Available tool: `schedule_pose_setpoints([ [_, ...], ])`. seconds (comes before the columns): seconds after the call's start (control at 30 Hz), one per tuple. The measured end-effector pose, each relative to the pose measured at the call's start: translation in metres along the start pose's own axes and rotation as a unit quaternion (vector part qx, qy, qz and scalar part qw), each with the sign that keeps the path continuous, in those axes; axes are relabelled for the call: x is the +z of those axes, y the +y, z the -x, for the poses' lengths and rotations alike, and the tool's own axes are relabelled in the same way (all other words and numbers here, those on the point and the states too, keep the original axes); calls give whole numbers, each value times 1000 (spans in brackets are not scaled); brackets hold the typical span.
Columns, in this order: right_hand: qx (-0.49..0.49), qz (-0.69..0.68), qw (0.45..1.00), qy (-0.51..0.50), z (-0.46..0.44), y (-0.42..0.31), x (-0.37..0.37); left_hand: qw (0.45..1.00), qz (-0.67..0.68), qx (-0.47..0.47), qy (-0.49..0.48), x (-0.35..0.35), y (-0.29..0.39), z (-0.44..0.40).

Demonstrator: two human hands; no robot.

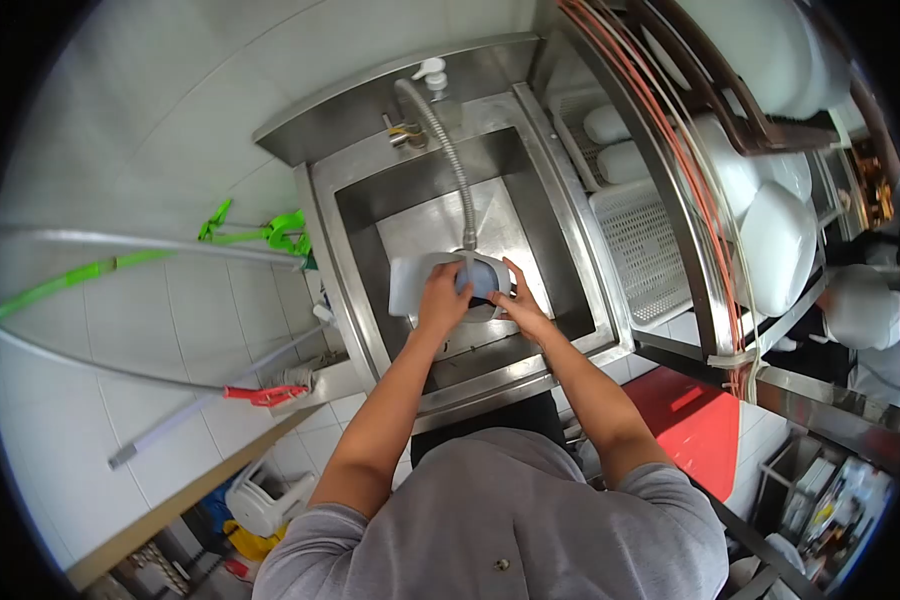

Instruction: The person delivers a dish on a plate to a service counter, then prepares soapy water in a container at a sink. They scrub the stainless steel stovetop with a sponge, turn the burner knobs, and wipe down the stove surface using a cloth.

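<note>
Over the steel sink (345,215), both my hands grip a greyish-white, bowl-like container (482,274), right below the end of the flexible metal faucet hose (450,150). My left hand (443,303) is closed on its left side, fingers bent over the rim. On the right side, my right hand (517,304) holds it between thumb and fingers. A pale flat-sided piece (406,284) shows left of my left hand; whether it belongs to the container I cannot tell. Some dark surface shows inside, between the hands. My fingers hide part of the rim.
A pump bottle (433,78) stands behind the sink by the tap (403,132). White perforated baskets (642,255) sit to the right, below a rack with white bowls (776,250). Long-handled tools, one with a red clip (267,395), lean at left. A red panel (685,420) is lower right.
</note>
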State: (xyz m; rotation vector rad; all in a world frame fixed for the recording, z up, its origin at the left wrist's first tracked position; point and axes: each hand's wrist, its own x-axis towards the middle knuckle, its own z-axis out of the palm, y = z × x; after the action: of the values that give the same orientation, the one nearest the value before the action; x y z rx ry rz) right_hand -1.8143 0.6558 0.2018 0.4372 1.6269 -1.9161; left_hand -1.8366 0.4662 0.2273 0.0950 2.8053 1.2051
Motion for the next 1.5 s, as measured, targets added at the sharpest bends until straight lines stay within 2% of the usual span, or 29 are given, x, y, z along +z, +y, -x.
schedule_pose_setpoints([
  [0.03,8,44,998,-35,0,-9,3,999,-32,-20,-29,2,0,3],
  [0.1,6,32,999,-38,3,-24,17,990,-92,-59,-90,2,-1,1],
  [0.13,12,16,999,-48,2,-32,22,980,-140,-50,-129,0,-2,-3],
  [0.23,18,30,999,-42,1,-51,30,972,-167,-29,-163,-4,-5,-22],
  [0.37,5,53,998,26,20,-61,31,963,-187,14,-191,9,6,-31],
  [0.43,-6,66,996,58,31,-60,25,960,-210,73,-171,12,13,-26],
  [0.5,-19,44,998,48,41,-63,15,957,-221,128,-138,7,23,-24],
  [0.63,-51,36,998,18,58,-67,5,952,-121,160,-230,3,12,-26],
  [0.83,-66,43,997,14,56,-58,17,979,-75,72,-177,-16,25,-6],
  [0.87,-86,30,996,12,52,-55,20,973,-74,84,-200,-13,18,-9],
  [0.97,-88,33,996,-7,44,-58,28,984,-40,26,-170,-15,10,-5],
  [1.07,-100,60,993,-21,32,-57,39,997,-3,-52,-55,-14,10,-5],
  [1.17,-64,57,996,-1,28,-63,48,991,-79,32,-104,-24,10,-7],
  [1.27,-30,57,998,-17,21,-63,38,979,-92,105,-148,-25,1,-11],
  [1.37,-44,73,996,-18,23,-73,34,971,-71,176,-145,-15,-4,-18],
  [1.4,-37,82,996,-12,25,-79,33,971,-85,172,-143,-10,-3,-20],
  [1.5,-40,89,995,-22,27,-85,32,972,-76,34,-218,-13,15,-28],
])
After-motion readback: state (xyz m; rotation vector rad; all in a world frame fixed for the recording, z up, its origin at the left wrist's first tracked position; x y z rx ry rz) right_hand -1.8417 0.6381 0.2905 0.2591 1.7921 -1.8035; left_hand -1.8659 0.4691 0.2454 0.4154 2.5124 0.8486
